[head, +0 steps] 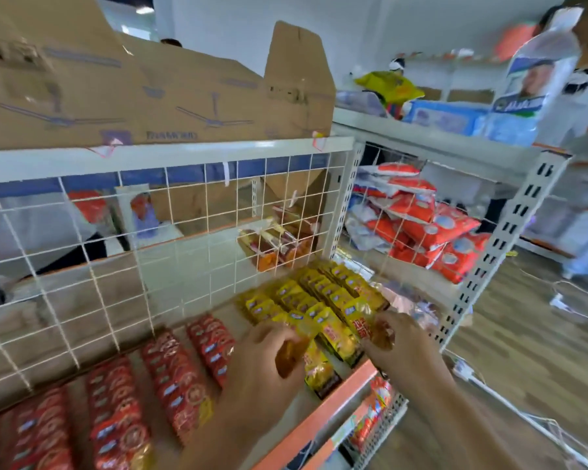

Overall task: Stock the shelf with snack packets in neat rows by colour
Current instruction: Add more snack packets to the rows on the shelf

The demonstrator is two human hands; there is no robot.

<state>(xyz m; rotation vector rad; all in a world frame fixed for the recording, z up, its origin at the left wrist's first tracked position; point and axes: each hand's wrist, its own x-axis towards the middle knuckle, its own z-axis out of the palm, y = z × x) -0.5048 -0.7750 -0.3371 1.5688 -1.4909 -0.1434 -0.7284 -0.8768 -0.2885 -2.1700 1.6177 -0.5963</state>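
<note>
Glossy yellow packets (336, 337): left hand (265, 364) pinches one, right hand (401, 347) pinches another.

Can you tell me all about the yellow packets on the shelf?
The shiny yellow snack packets look like crinkly foil, with blue and red label patches. They lie overlapping in rows running back along the orange-edged shelf, right of the shiny red packets. The left hand and right hand curl fingers onto the front ones.

Pretty clearly a small shop: slotted metal shelving (510, 239), wire grid backs (150, 232), an orange price strip (323, 412) on the shelf edge, red snack packets (170, 368) and yellow snack packets (319, 300) in rows, red bags (428, 225) piled next door, a stock carton (116, 96) on top.
</note>
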